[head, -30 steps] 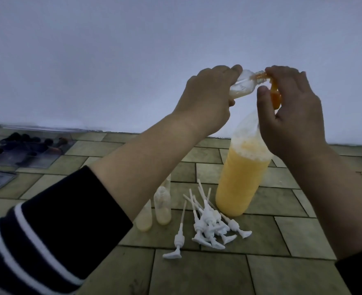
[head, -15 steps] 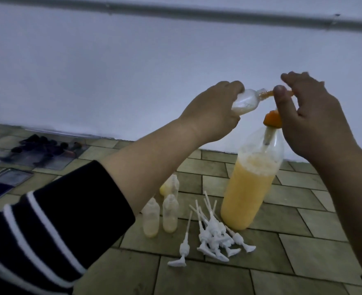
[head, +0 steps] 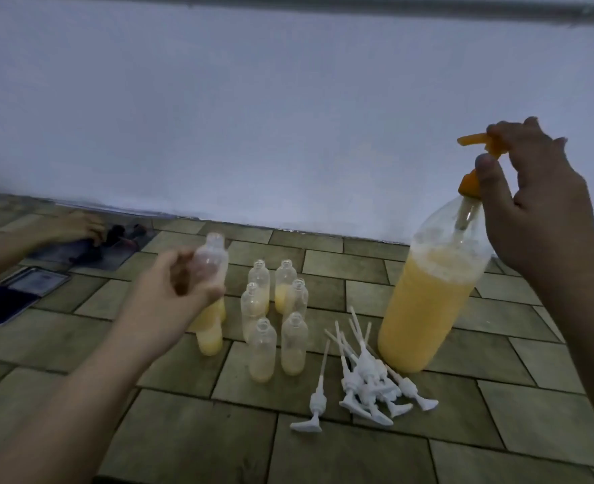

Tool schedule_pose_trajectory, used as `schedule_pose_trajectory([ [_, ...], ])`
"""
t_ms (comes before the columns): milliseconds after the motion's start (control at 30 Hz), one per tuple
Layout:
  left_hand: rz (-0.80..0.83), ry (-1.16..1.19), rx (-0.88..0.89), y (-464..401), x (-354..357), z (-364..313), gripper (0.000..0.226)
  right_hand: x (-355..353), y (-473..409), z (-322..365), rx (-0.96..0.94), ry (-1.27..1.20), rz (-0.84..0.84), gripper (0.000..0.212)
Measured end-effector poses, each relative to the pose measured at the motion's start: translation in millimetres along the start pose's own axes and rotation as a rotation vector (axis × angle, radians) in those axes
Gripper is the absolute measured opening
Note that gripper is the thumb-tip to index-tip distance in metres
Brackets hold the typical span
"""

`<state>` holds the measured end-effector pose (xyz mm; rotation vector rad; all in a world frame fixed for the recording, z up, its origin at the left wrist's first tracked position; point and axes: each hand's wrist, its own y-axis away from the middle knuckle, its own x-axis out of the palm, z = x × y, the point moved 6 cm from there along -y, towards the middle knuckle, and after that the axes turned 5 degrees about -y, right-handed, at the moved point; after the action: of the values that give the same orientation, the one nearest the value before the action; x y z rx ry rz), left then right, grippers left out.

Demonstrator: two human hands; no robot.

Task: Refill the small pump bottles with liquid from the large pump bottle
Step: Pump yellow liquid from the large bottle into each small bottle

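Orange-yellow liquid is filling most of the big bottle (head: pixel 428 302), which is standing upright on the tiled floor (head: pixel 358 455) at my four o'clock, its clear shoulder foamy and its orange pump (head: pixel 477 148) sticking up. I am seeing the right hand (head: pixel 540 211) pinching that pump between thumb and fingers. The left hand (head: pixel 180 288) is gripping a small bottle (head: pixel 212 263), neck up, at nine o'clock of the standing small bottles (head: pixel 274 326). White pump tops (head: pixel 369 382) are lying heaped just beside the big bottle's base. Half a second ago the small bottle was up at the spout; now it is hanging low, well apart from it.
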<state>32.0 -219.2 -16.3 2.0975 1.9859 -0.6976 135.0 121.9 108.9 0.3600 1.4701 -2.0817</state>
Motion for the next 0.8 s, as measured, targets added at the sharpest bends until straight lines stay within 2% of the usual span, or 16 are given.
schedule_pose_trajectory([
  [167,-0.006,-0.117,-0.167,30,17,64,0.049,1,2,2,0.015,-0.024,-0.045,0.04],
  [267,-0.006,-0.131,-0.202,34,26,83,0.06,2,2,3,0.029,-0.028,-0.047,0.04],
  [367,0.004,-0.131,-0.229,32,33,99,0.061,2,4,3,0.037,-0.033,-0.057,0.04],
  [567,-0.004,-0.105,-0.136,33,45,99,0.049,-3,-5,5,0.057,0.019,-0.015,0.039],
  [700,0.007,-0.062,-0.155,33,51,99,0.062,0,-4,7,0.048,0.029,0.001,0.043],
  [767,-0.08,-0.157,-0.138,40,43,100,0.067,4,0,7,0.027,0.036,-0.019,0.044],
  [800,-0.145,-0.222,-0.064,44,39,93,0.062,5,1,5,0.029,0.04,-0.024,0.045],
])
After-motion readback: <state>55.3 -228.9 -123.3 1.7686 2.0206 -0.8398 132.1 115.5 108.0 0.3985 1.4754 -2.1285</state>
